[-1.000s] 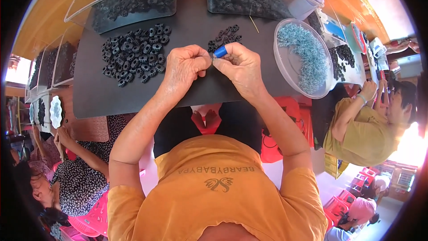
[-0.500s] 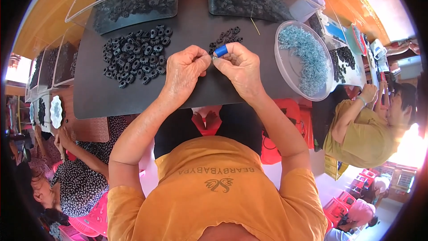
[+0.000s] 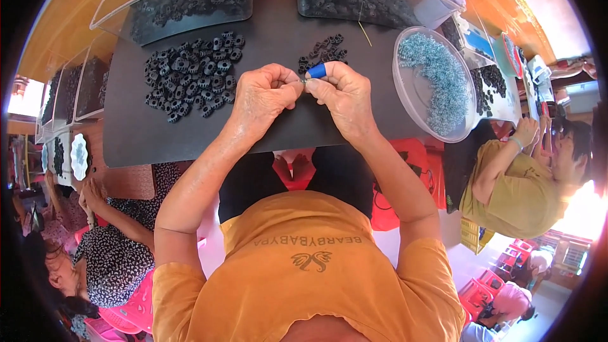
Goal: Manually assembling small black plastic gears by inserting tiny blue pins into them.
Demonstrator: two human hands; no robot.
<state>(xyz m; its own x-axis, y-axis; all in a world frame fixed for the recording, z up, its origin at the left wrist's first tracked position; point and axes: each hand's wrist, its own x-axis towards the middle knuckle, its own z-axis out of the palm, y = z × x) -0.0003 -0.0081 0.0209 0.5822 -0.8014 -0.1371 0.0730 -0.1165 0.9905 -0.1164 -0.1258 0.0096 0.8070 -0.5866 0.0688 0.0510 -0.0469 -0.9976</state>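
Over the dark table [image 3: 183, 142] my two hands meet, fingertip to fingertip. My left hand [image 3: 266, 98] is closed in a pinch, and so is my right hand [image 3: 342, 95], which wears a blue wrap [image 3: 318, 71] on its index finger. Between the fingertips sits something tiny, mostly hidden; its kind does not show. Just beyond my fingers lies a small pile of black parts [image 3: 326, 49]. Left of my left hand spreads a larger pile of black plastic parts [image 3: 190, 76]. A round clear tray [image 3: 405, 98] of small bluish pieces [image 3: 443, 79] stands right of my right hand.
Two clear bins [image 3: 196, 16] [image 3: 354, 0] of black parts stand at the table's far side. A thin yellowish stick [image 3: 365, 35] lies near the right bin. People work at both sides: one in a patterned top [image 3: 120, 259], another in an olive shirt [image 3: 513, 190].
Both hands stay together in almost the same place. The fingertips have shifted slightly around the tiny thing, and the right index finger has tilted a little.
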